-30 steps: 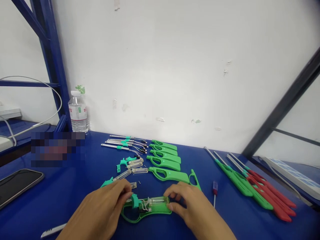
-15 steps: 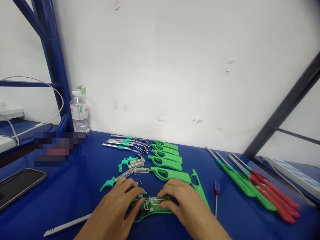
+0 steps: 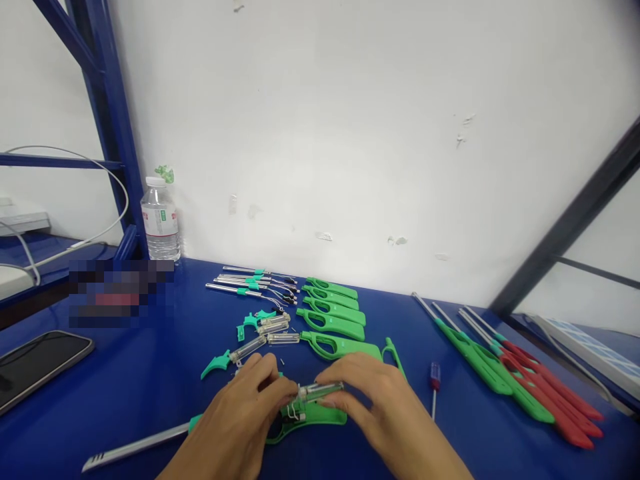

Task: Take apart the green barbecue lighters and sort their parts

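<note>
A clear fuel tank (image 3: 323, 391) is tilted slightly, its right end raised above an open green lighter handle shell (image 3: 325, 415). My right hand (image 3: 385, 407) pinches the tank's right end between thumb and fingers. My left hand (image 3: 245, 407) is closed at the tank's left end, fingertips on it; its fingers hide part of the shell. White wires and a small black part (image 3: 293, 415) show in the shell beneath. A metal lighter tube (image 3: 140, 448) with a teal collar runs out left from under my left hand.
Behind are several green handle shells (image 3: 333, 322), metal tubes with wires (image 3: 235, 289), other clear tanks (image 3: 283, 339) and a teal trigger (image 3: 217, 363). To the right lie a screwdriver (image 3: 435, 380) and green and red lighters (image 3: 550, 393). A phone (image 3: 40, 363) and water bottle (image 3: 160, 223) stand left.
The clear tank's right end has come up out of the green shell, tilting in my fingers. My left fingers have closed in at its left end.
</note>
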